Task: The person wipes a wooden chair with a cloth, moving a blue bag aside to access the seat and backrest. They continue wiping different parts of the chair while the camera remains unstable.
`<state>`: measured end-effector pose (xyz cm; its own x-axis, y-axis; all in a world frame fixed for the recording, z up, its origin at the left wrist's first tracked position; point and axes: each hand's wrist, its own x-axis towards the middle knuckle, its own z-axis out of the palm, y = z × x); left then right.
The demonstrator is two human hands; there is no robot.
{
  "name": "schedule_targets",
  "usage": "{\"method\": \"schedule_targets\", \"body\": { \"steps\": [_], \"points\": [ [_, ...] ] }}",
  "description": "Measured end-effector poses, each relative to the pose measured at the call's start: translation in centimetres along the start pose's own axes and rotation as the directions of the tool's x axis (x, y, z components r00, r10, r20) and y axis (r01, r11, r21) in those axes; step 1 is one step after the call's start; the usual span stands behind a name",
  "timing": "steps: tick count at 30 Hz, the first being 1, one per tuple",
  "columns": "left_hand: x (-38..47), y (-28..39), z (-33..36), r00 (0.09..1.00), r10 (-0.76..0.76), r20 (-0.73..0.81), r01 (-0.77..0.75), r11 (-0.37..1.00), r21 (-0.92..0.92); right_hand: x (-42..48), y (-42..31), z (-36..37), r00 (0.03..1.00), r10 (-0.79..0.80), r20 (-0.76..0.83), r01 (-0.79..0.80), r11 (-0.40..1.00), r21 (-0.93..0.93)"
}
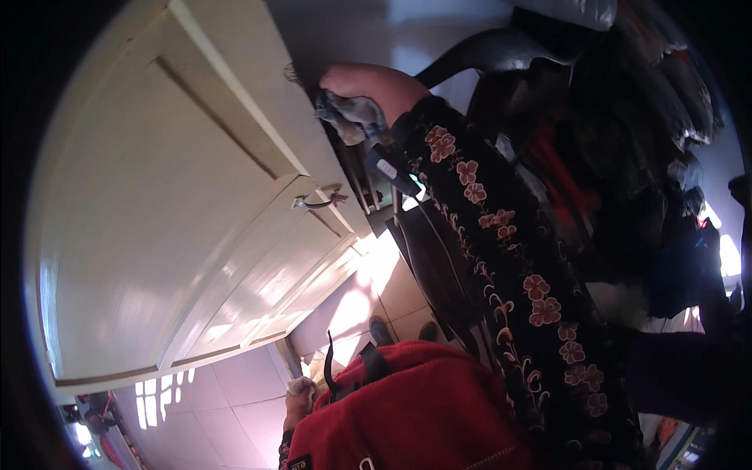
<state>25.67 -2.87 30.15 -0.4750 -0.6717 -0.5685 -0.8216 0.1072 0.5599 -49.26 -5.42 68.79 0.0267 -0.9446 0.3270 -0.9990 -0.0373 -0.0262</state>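
Note:
My right hand (351, 81) is stretched far forward in a black sleeve with pink embroidered flowers (543, 308). A crumpled grey-blue cloth (355, 111) is bunched in it, close to the edge of a cream panelled door (170, 194). Its fingertips are partly hidden. Lower down, beside the red garment on my front (405, 411), my left hand (296, 406) grips a whitish cloth (301, 386). A curved metal handle (320, 202) sticks out from the door, below my right hand.
Dark bags and clothing (611, 158) hang in a mass at the right. A dark box-shaped object (390, 169) is beside my right forearm. Sunlit tiles (241, 399) cover the floor, and my shoes (380, 331) stand on them.

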Motion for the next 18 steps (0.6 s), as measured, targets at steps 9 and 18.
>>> {"method": "schedule_targets", "body": {
  "steps": [9, 18],
  "points": [
    [-5.4, 0.1, 1.6, 0.934, -0.355, -0.038, 0.351, 0.932, -0.089, -6.1, -10.5, 1.3, 0.499, 0.210, -0.841, -0.362, 0.932, 0.017],
    [-6.2, 2.2, 1.0, 0.899, -0.409, -0.158, 0.415, 0.910, -0.001, -6.6, -8.7, -0.8, 0.799, 0.309, -0.516, -0.405, 0.911, -0.080]
  ]
}}
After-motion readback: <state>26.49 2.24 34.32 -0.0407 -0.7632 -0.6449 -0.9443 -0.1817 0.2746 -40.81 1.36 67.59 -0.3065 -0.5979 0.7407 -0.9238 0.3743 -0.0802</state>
